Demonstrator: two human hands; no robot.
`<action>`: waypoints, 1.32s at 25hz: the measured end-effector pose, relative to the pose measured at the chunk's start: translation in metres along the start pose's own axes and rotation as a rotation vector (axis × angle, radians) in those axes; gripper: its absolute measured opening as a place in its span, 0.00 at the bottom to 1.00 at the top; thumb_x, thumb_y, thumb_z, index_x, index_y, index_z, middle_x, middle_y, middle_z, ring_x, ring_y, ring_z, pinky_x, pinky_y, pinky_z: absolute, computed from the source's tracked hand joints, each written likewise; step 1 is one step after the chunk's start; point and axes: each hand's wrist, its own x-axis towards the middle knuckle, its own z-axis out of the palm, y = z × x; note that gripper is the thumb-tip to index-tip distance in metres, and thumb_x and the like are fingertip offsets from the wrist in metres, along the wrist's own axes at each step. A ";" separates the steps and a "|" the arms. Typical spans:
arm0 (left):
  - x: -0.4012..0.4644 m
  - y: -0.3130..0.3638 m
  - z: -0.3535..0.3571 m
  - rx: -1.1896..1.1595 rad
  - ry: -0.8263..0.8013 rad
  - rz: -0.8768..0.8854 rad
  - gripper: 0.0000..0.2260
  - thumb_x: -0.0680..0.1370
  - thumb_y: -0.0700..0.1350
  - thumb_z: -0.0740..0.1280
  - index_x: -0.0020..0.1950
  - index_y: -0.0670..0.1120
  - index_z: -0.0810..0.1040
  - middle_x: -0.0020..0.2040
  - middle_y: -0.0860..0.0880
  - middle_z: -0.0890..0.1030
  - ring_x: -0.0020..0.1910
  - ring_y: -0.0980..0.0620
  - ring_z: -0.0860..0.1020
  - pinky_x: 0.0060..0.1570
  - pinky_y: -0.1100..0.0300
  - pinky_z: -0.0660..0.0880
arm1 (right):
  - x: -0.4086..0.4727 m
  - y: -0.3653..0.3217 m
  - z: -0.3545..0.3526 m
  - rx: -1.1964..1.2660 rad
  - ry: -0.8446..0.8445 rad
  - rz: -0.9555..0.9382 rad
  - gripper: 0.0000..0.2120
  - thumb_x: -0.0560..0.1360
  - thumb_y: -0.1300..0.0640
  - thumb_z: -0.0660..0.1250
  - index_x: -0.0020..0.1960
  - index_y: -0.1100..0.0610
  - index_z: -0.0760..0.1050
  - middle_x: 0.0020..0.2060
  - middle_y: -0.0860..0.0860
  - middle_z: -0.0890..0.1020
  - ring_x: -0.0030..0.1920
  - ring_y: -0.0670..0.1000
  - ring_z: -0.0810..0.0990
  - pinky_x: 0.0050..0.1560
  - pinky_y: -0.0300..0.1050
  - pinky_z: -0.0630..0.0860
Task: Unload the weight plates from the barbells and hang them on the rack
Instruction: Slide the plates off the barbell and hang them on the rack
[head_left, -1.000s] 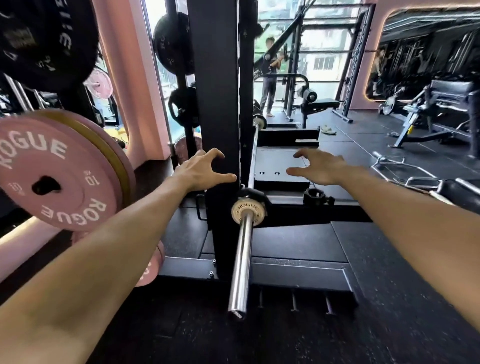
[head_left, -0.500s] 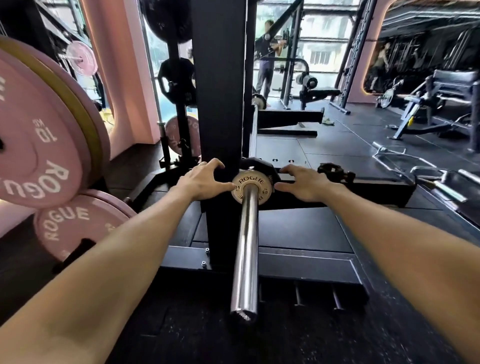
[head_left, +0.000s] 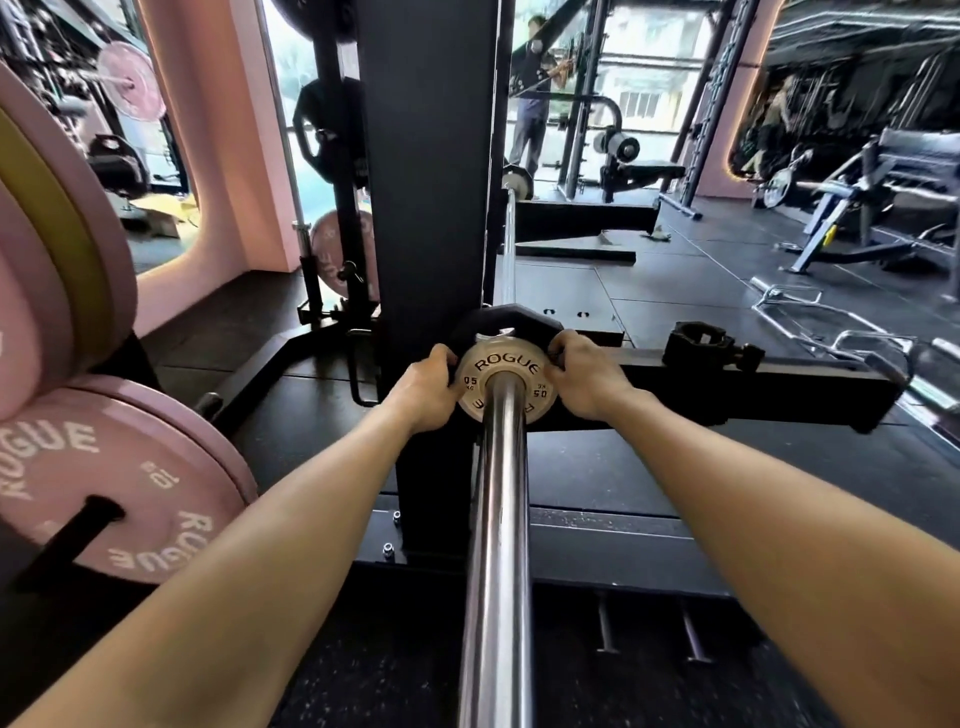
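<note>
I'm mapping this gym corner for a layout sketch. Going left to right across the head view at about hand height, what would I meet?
Pink Rogue plate → left hand → small Rogue change plate on the barbell sleeve → right hand → black barbell collar lying on the rack's base beam.

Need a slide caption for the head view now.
Both hands, left hand and right hand, grip a small plate on the barbell sleeve.

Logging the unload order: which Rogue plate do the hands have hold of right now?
The small pale 0.5 kg Rogue plate on the chrome barbell sleeve, gripped at both edges. The pink Rogue plates on the left are bigger and untouched.
</note>
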 end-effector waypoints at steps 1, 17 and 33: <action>0.003 -0.002 0.006 -0.043 0.024 -0.020 0.18 0.79 0.45 0.67 0.67 0.43 0.68 0.59 0.42 0.78 0.58 0.42 0.77 0.59 0.50 0.74 | 0.002 0.001 0.005 0.011 0.032 0.003 0.15 0.79 0.56 0.63 0.65 0.57 0.70 0.62 0.55 0.75 0.59 0.57 0.75 0.61 0.54 0.73; -0.078 -0.005 0.011 0.015 0.110 0.152 0.06 0.77 0.39 0.63 0.44 0.49 0.70 0.42 0.44 0.78 0.47 0.38 0.78 0.45 0.47 0.78 | -0.077 0.013 0.018 0.201 0.006 -0.087 0.06 0.79 0.52 0.64 0.48 0.54 0.76 0.47 0.55 0.82 0.49 0.58 0.81 0.55 0.57 0.78; -0.305 -0.006 -0.004 0.010 0.149 0.205 0.12 0.75 0.38 0.62 0.35 0.51 0.65 0.40 0.45 0.76 0.45 0.38 0.78 0.44 0.42 0.80 | -0.310 -0.018 0.005 0.266 0.012 -0.152 0.09 0.80 0.57 0.64 0.51 0.64 0.76 0.46 0.61 0.81 0.44 0.59 0.81 0.48 0.59 0.81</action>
